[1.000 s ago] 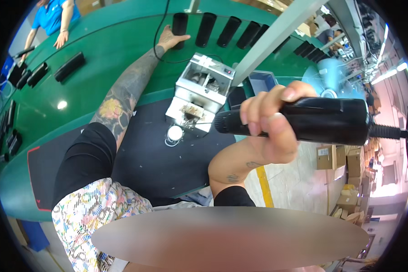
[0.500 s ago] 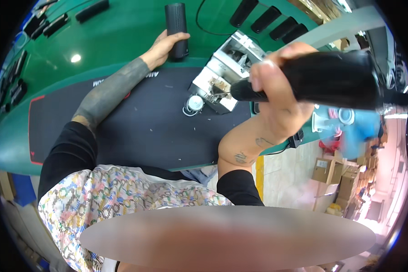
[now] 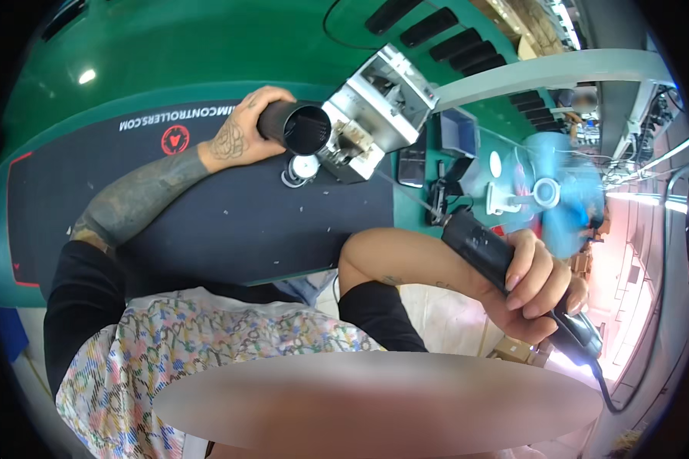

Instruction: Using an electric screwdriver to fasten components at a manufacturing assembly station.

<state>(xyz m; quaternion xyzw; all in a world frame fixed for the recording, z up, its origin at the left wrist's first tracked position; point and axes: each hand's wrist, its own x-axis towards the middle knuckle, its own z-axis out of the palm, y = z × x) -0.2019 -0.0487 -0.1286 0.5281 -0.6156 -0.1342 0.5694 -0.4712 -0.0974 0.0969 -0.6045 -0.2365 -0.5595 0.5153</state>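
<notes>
Black cylinder (image 3: 289,127) is clasped between the thumb and fingers of the left hand (image 3: 245,131), beside the silver machine (image 3: 383,99); contact between them cannot be confirmed. Black electric screwdriver (image 3: 480,249) is wrapped by the right hand (image 3: 534,289).

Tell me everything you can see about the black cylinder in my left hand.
The hollow black cylinder looks smooth, perhaps plastic or coated metal. Its round, open end shows a dark interior; the other end is hidden. It is tilted, with the opening turned toward the camera and to the right. The bare left hand grips its side. It appears over the dark fabric-like mat, beside the boxy silver metal machine; whether they touch is unclear.
</notes>
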